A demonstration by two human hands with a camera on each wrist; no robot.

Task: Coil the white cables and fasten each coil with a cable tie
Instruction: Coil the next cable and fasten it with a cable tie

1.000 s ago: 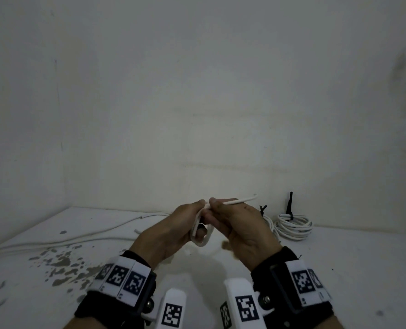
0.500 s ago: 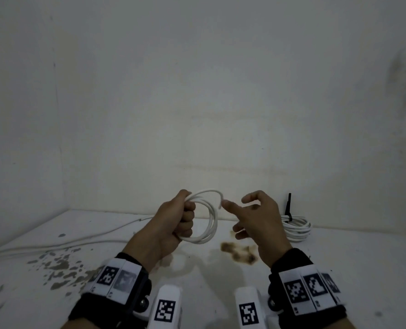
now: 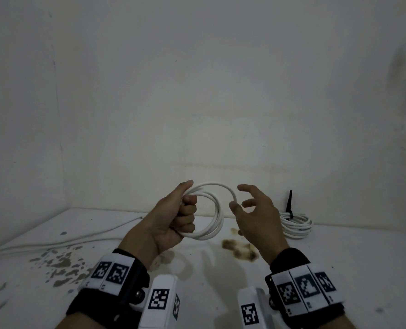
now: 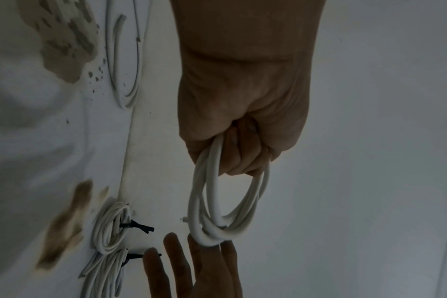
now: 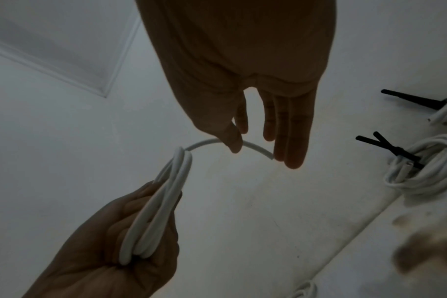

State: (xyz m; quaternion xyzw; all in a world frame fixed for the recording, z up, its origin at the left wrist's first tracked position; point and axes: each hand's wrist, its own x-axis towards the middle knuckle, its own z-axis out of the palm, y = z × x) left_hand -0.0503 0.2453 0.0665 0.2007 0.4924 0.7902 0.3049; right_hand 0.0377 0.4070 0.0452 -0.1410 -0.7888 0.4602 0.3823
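My left hand (image 3: 186,211) grips a coil of white cable (image 3: 217,217) in its fist, held upright above the table. The left wrist view shows the loops (image 4: 209,221) hanging out of the curled fingers (image 4: 242,153). The cable's free end (image 5: 263,153) arcs over the top toward my right hand (image 3: 238,198). That hand hovers just right of the coil with its fingers spread and relaxed, the thumb (image 5: 232,141) at or just beside the free end. No loose cable tie shows in either hand.
Two coils (image 4: 110,227) (image 4: 102,278) tied with black cable ties (image 3: 289,203) lie by the back wall at the right. Loose white cables (image 3: 78,238) run along the table's left side. Brown stains (image 3: 240,250) and grey blotches (image 3: 61,264) mark the white table (image 3: 339,269).
One second ago both hands pinched the cable together. My right hand has since let go and moved right, and the coil now stands open in my left fist.
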